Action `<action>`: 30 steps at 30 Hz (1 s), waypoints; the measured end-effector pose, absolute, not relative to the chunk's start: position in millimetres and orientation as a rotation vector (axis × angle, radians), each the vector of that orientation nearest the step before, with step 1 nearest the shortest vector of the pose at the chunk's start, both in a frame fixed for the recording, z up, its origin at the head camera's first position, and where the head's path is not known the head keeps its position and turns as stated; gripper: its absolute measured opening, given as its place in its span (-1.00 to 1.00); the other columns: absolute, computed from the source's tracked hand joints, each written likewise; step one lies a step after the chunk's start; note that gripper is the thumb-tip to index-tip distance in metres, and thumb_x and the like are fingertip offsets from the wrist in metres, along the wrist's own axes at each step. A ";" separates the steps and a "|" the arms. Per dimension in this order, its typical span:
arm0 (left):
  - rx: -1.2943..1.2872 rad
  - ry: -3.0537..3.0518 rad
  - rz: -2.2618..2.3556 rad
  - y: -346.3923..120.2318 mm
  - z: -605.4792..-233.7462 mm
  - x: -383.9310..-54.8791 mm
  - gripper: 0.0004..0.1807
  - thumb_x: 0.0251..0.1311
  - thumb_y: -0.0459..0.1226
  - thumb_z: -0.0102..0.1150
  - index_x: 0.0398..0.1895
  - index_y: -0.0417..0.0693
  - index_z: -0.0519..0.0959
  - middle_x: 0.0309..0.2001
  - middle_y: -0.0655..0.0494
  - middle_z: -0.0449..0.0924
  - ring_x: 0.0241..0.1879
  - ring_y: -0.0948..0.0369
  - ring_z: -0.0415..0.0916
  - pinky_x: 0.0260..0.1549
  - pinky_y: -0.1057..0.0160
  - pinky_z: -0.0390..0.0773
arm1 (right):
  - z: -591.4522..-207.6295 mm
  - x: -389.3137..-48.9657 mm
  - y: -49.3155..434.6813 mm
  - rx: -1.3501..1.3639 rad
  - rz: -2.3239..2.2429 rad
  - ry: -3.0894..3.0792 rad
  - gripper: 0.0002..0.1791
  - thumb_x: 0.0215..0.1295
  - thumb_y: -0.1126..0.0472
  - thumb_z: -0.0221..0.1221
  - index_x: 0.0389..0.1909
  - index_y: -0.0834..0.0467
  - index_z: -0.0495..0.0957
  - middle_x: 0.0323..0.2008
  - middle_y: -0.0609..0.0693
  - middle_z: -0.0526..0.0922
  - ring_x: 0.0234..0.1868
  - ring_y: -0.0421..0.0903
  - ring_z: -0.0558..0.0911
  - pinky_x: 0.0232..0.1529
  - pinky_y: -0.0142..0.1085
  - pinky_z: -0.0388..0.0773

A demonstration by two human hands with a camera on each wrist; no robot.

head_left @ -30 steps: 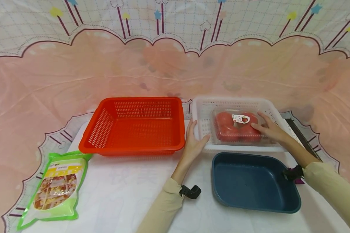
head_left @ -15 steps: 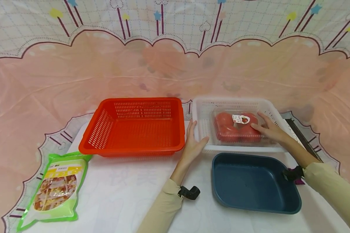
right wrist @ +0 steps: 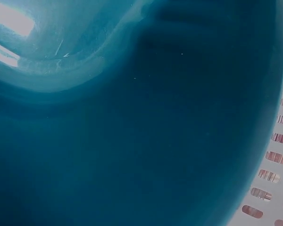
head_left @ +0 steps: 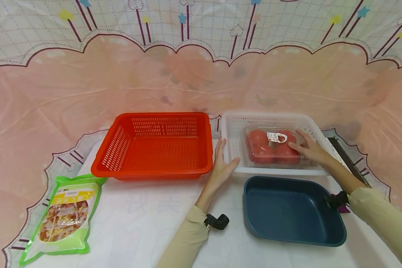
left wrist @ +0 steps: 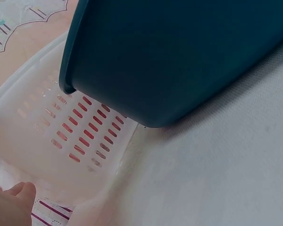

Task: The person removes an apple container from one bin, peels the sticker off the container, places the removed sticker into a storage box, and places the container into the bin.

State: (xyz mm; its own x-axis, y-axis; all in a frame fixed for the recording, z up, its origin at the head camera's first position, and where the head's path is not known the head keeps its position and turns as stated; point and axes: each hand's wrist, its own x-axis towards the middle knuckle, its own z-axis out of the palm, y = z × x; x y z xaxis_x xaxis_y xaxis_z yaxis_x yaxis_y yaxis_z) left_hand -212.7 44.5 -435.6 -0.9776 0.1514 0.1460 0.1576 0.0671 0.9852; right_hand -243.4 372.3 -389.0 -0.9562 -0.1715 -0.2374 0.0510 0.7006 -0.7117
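Observation:
A clear plastic pack of tomatoes with a white label lies in the white slotted basket. My right hand holds the pack's right end, thumb on the lid and the index finger along the far side; the other fingers are hidden. At the basket's left end is my left hand, its fingers straight along the outer wall and its thumb out over the rim. The left wrist view shows part of that hand by the basket wall; red shows through the slots.
A red slotted basket stands left of my left hand. In front of the white basket is a dark blue tub, below my right wrist. A green-edged food bag lies at the left. A patterned cloth hangs behind.

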 end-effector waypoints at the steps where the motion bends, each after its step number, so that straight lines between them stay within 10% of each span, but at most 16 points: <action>1: -0.327 -2.291 -2.117 44.5 -435.7 -212.6 -0.14 0.17 -0.20 0.16 0.53 0.07 0.00 0.57 0.18 -0.22 0.51 0.06 -0.11 0.45 -0.19 -0.01 | -389.4 -243.4 371.7 -0.100 -1.110 2.633 -0.05 0.42 -0.19 -0.15 0.52 0.13 -0.50 0.36 0.62 0.00 0.30 0.54 0.23 0.16 0.36 0.35; 30: -0.363 -2.249 -2.152 44.4 -437.7 -214.6 -0.10 0.11 -0.32 0.15 0.53 0.04 -0.01 0.57 0.18 -0.22 0.52 0.08 -0.14 0.47 -0.13 0.00 | -388.6 -247.0 366.4 -0.089 -0.976 2.770 -0.04 0.39 -0.21 -0.10 0.53 0.21 -0.35 0.40 0.55 -0.01 0.28 0.54 0.26 0.15 0.34 0.36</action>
